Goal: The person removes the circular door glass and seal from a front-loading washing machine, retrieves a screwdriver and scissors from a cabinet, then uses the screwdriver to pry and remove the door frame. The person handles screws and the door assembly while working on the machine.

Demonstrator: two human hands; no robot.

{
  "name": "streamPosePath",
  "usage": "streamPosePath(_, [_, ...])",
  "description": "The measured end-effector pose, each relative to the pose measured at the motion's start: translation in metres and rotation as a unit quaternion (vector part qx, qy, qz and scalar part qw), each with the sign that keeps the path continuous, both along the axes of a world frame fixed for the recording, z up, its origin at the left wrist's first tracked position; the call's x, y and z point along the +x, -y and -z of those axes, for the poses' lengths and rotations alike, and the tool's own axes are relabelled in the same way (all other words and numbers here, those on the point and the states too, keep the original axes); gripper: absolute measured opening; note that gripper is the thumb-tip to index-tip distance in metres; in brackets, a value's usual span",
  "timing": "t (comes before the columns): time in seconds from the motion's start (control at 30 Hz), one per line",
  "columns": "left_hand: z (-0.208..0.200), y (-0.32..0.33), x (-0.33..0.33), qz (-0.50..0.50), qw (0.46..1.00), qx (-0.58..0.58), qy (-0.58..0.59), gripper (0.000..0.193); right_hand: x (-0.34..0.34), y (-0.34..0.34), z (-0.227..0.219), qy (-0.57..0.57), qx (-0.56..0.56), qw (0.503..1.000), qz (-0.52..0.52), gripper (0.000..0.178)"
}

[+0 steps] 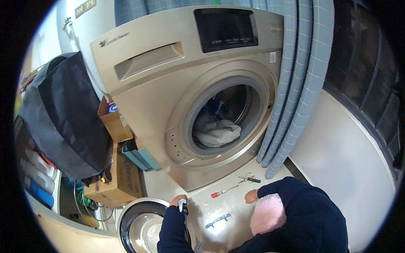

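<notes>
A round washing machine door (pixel 126 211) with a dark ring and a clear glass bowl lies on the floor at lower left. My left hand (pixel 179 200) is closed at its upper right rim, its fingers partly hidden. Over the floor to the right is my right hand (pixel 252 196), mostly covered by a fluffy pink cuff; how its fingers are held is unclear. Between the hands lies a grey metal hinge (pixel 218 220). Farther off is a screwdriver (pixel 217 194) with a red handle, and beyond it a small tool with dark handles (pixel 252 179).
The gold washing machine (pixel 143 101) stands ahead, its doorless opening showing grey and blue laundry (pixel 217 131). Cardboard boxes (pixel 122 179) and a dark fabric-covered object (pixel 63 114) crowd the left. A blue checked curtain (pixel 295 84) hangs at right beside a white wall (pixel 337 152).
</notes>
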State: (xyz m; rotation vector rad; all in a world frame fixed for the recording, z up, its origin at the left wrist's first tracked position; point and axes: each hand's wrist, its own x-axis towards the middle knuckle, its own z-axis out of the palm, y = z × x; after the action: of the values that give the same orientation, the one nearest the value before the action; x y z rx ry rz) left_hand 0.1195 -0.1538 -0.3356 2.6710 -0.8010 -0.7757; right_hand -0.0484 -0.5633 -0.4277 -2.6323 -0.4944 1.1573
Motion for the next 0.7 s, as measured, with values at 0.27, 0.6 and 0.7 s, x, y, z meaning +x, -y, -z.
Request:
streamPosePath(0.27, [0.006,-0.028,0.02,-0.031,0.996,-0.019,0.075,0.026,-0.004,-0.003,-0.022,-0.044,-0.018,0.996,-0.08,0.037])
streamPosePath(0.6, [-0.03,0.012,0.024,-0.177,0.982,0.012,0.062,0.024,-0.009,-0.017,-0.036,-0.097,-0.05,0.983,-0.144,0.034])
streamPosePath(0.7, [-0.048,0.021,0.024,-0.177,0.983,0.005,0.057,0.027,-0.008,-0.027,-0.044,-0.078,-0.012,0.99,-0.119,0.033])
